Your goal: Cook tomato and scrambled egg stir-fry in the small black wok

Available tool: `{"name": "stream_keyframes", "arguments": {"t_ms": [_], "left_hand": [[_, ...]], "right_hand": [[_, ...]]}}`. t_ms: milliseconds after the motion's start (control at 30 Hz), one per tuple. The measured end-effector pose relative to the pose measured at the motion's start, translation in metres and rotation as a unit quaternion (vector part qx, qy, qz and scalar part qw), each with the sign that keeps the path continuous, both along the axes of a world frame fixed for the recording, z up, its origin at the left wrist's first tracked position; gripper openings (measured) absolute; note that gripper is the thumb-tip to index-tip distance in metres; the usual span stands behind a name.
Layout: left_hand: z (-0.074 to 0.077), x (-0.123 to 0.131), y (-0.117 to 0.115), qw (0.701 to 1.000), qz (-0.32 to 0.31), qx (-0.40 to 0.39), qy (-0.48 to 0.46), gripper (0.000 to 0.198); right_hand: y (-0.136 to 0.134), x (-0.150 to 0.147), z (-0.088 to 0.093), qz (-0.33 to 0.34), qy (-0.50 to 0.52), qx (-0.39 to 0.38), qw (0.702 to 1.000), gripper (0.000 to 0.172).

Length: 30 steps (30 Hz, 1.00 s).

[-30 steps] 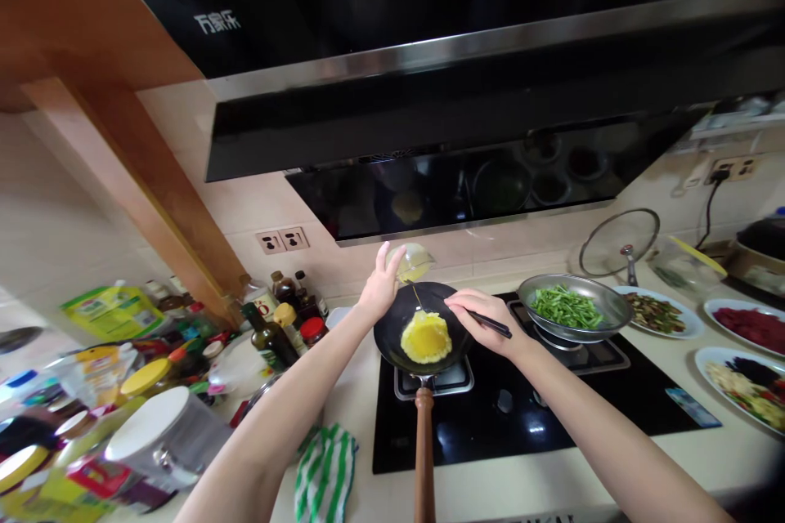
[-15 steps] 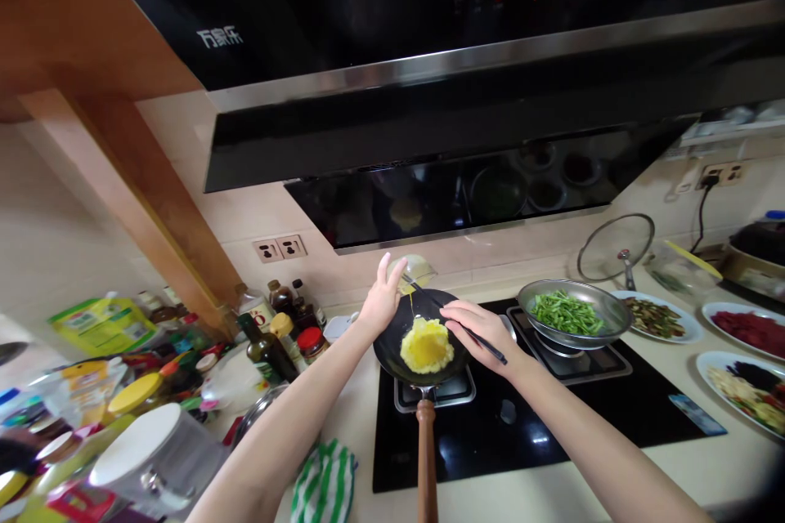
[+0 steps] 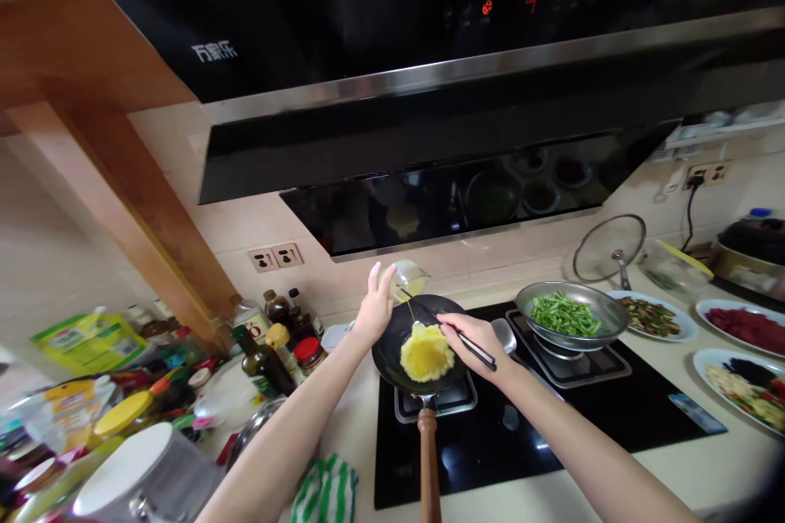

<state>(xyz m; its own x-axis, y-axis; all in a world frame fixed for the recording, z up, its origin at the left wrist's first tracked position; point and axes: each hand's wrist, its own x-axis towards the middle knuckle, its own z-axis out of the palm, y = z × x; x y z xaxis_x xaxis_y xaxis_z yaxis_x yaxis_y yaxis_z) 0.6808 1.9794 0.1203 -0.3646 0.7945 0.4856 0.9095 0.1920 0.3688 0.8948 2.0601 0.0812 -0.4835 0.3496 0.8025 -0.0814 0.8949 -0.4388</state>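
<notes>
Left hand point(image 3: 375, 310) grasps a clear rounded bowl point(image 3: 410, 274), tilted, a thin yellow stream point(image 3: 411, 311) descending into the round black wooden-handled pan point(image 3: 390, 347). Right hand point(image 3: 473, 339) grips slender black chopsticks point(image 3: 482, 355), tips near the bowl. Yellow egg point(image 3: 428, 355) lies inside the pan. Rightward: round metal vessel point(image 3: 613, 317), cut green vegetables point(image 3: 564, 313) within.

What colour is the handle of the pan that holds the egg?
The handle is brown, as the head view shows best.

Striped cloth point(image 3: 328, 492) on counter point(image 3: 356, 433); red-lidded jar point(image 3: 308, 351) near dark bottle point(image 3: 263, 364).
</notes>
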Motion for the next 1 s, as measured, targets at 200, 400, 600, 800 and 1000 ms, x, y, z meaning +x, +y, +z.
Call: {"name": "stream_keyframes", "arguments": {"t_ms": [200,400,600,800,1000], "left_hand": [[0.000,0.001,-0.004,1.000,0.016,-0.014,0.004,0.071],[-0.002,0.006,-0.003,0.999,0.025,-0.023,0.003,0.073],[0.001,0.013,-0.003,0.999,0.028,-0.031,0.009,0.076],[0.001,0.012,-0.001,0.999,0.024,-0.035,0.014,0.074],[-0.001,0.011,-0.001,0.998,0.027,-0.042,0.023,0.073]], "right_hand": [[0.007,0.019,-0.007,0.001,-0.057,0.100,0.993,0.023],[0.007,0.021,-0.008,-0.005,-0.063,0.070,0.996,0.022],[0.005,0.023,-0.007,-0.006,-0.061,0.059,0.996,0.022],[0.002,0.021,0.000,-0.001,-0.079,0.062,0.995,0.021],[0.002,0.020,-0.004,-0.010,-0.089,0.048,0.995,0.021]]}}
